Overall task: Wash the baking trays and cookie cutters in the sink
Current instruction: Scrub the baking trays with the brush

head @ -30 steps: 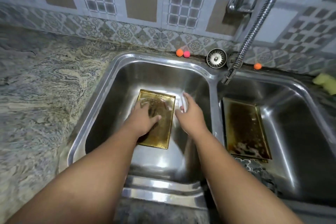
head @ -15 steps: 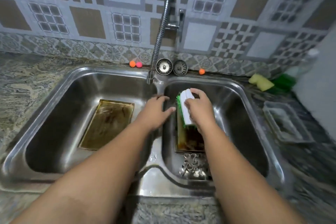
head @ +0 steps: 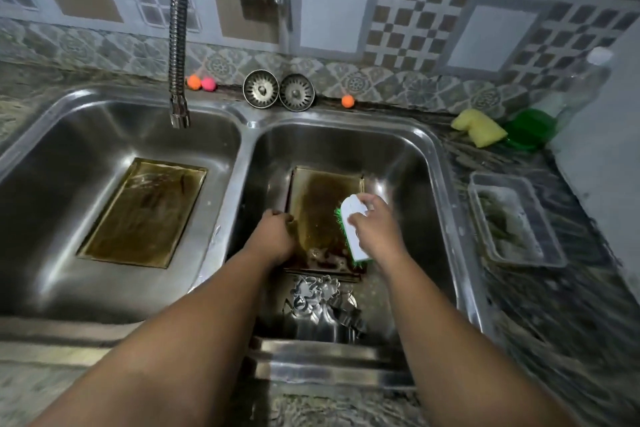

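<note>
- Our right hand [head: 375, 230] is wrapped around the scrub brush [head: 351, 229]. Its white back faces up and the green bristles are down on the right tray [head: 323, 204].
- Our left hand [head: 275, 236] sits on that tray's left edge with the fingers curled over it. Looks like it's pinning the tray so it won't slide.
- What just changed: a second ago both hands were over in the left basin [head: 52, 184], on the left tray [head: 145, 211]. Half a second ago they were hovering between the two basins, and now both are down in the right basin [head: 415, 166]. So we've switched trays, and we'd say scrubbing on this one is only starting.
- The right tray lies flat on the basin floor. There's a brown baked-on film over most of it, with darker crud at the near end by the brush.
- The cookie cutters [head: 322, 302] sit in a shiny heap just in front of that tray, with neither hand on them.
- The left tray is flat in its own basin and looks streaky golden-brown, so it probably needs more work.
- The hose tap [head: 178, 45] hangs over the left basin, and we can't see any water running.
</note>
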